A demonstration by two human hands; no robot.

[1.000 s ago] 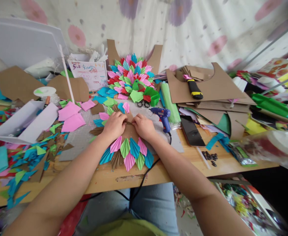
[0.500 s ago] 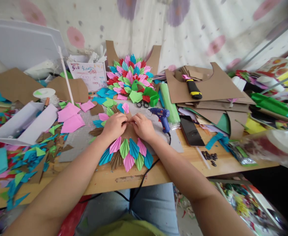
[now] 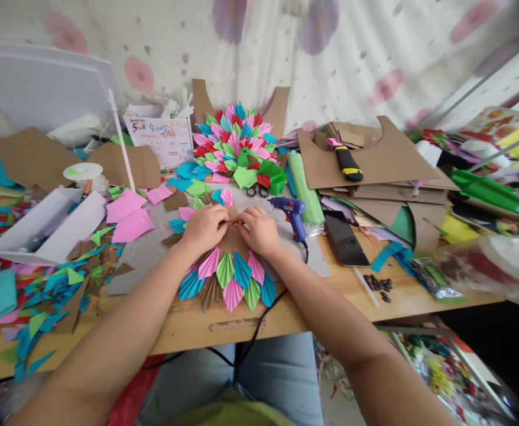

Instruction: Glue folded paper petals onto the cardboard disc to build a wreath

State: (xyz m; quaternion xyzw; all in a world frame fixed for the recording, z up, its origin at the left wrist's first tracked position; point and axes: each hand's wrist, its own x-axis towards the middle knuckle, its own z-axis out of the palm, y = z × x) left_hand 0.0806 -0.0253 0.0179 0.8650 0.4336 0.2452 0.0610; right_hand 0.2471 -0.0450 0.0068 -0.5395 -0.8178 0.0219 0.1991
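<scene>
My left hand (image 3: 206, 227) and my right hand (image 3: 256, 231) meet fingertip to fingertip over a brown cardboard piece (image 3: 233, 241). Both are closed in a pinch, and whatever small thing lies between the fingers is too hidden to name. Pleated paper leaves (image 3: 233, 293) in pink, green, blue and brown ring the cardboard's near edge. More leaves show at its far left side, partly behind my left hand. A blue glue gun (image 3: 291, 213) lies to the right of my right hand, its black cord running toward the table's front edge.
Behind stands a finished-looking leaf-covered cardboard piece (image 3: 233, 136). A black phone (image 3: 344, 238) and dark beads (image 3: 379, 285) lie at right, below stacked cardboard (image 3: 370, 154) with a yellow-black cutter (image 3: 348, 163). Paper scraps (image 3: 59, 302) and a white box (image 3: 42, 228) fill the left.
My hands stay pinched together over the cardboard, with only a slight shift of the fingers. The whole view has moved a little; nothing was picked up or put down.
</scene>
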